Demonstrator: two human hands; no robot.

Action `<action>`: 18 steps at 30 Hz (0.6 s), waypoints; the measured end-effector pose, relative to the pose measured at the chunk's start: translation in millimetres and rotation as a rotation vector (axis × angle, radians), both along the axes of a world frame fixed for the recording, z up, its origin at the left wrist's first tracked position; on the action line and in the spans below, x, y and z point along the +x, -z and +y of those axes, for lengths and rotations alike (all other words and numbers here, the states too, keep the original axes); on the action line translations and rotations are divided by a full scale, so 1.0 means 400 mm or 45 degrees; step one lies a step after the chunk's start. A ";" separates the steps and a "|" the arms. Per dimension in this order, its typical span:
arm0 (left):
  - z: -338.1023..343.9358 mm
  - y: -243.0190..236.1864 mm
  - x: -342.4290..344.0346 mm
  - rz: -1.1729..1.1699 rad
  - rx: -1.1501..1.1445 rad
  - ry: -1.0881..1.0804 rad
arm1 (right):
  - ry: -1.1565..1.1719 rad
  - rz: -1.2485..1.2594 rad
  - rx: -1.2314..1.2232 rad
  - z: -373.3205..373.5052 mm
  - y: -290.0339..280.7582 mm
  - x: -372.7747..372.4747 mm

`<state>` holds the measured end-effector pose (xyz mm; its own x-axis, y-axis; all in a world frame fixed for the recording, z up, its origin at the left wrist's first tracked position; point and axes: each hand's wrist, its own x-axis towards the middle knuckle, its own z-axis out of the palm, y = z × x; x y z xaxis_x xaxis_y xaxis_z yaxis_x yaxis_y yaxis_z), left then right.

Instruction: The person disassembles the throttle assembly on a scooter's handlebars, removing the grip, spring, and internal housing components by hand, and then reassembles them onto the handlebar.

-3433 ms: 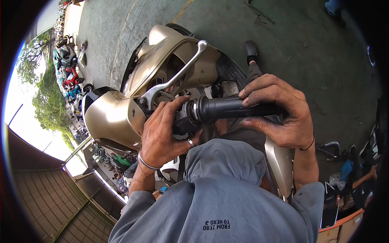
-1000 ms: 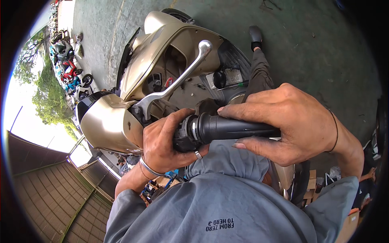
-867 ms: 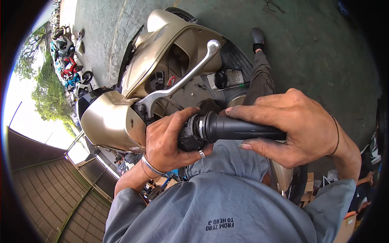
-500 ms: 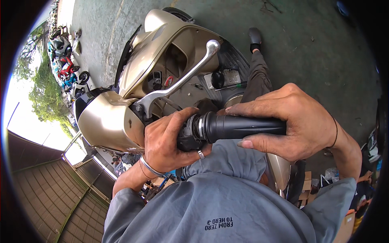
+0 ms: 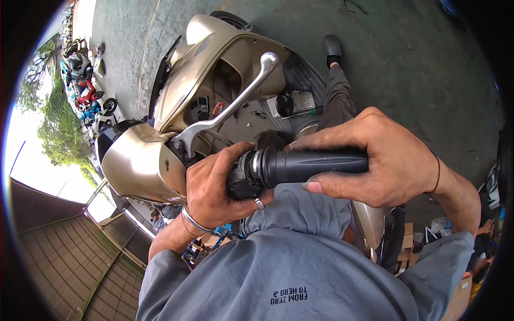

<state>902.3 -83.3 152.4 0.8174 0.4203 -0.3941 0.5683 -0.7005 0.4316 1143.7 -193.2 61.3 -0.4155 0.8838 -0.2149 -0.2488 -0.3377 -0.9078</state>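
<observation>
Across the middle lies a black rubber handlebar grip (image 5: 321, 165) of a gold scooter. My right hand (image 5: 388, 160) is closed around its outer end, fingers along the far side and thumb along the near side. At the grip's inner end my left hand (image 5: 211, 187) is wrapped round the black switch housing (image 5: 241, 179), beside a metal ring. A silver brake lever (image 5: 230, 109) sticks out beyond the left hand, untouched. The gold headlight cover (image 5: 142, 160) sits left of the left hand. What the left fingers press underneath is hidden.
The scooter's gold front panel (image 5: 187, 80) and footboard (image 5: 305, 75) lie beyond the hands, with small loose parts in the floor area. A leg with a dark shoe (image 5: 333, 45) stands on the green floor. Parked motorcycles (image 5: 85, 80) line the far left; cardboard boxes (image 5: 407, 249) are at lower right.
The grip, lever, scooter and both hands appear slightly farther left in the picture. Both hands keep their hold, and the right thumb has shifted only slightly.
</observation>
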 end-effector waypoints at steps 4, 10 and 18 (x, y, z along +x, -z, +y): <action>-0.002 0.002 0.000 -0.025 0.038 0.036 | -0.003 -0.040 0.083 0.011 0.000 0.004; -0.011 0.004 -0.003 0.021 0.013 0.061 | -0.144 -0.129 0.097 0.007 0.003 0.000; -0.015 0.000 -0.001 0.084 0.015 -0.012 | 0.098 -0.055 0.271 -0.019 0.029 -0.031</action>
